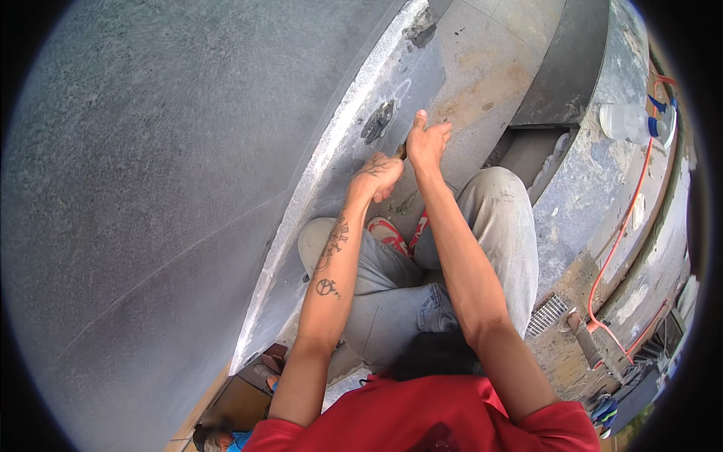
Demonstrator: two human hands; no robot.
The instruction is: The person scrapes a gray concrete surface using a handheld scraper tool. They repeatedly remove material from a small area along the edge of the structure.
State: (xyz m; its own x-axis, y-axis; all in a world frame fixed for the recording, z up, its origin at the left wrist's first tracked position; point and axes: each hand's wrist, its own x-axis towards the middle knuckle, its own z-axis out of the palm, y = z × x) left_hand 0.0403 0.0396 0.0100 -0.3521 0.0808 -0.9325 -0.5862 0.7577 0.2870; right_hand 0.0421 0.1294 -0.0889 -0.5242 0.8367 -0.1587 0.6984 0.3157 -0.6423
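Observation:
My left hand (379, 178) is closed in a fist around a tool with a short brown handle (401, 152); its working end is hidden. Close beside it, my right hand (428, 143) has its thumb stretched up and apart from the fingers, next to the handle's end; I cannot tell whether it touches it. Both hands are low beside the edge face of a large dark grey stone slab (173, 151). A dark lump of putty-like material (378, 122) sticks to that face just beyond my left hand. Farther up, another dark patch (422, 30) marks the same face.
My bent knees (493, 196) flank the hands. On the right stands a low stone ledge with a recess (531, 151), and a clear plastic spray bottle (625, 122) lies on it. An orange hose (633, 215) runs along there. Another person (218, 437) shows at the lower left.

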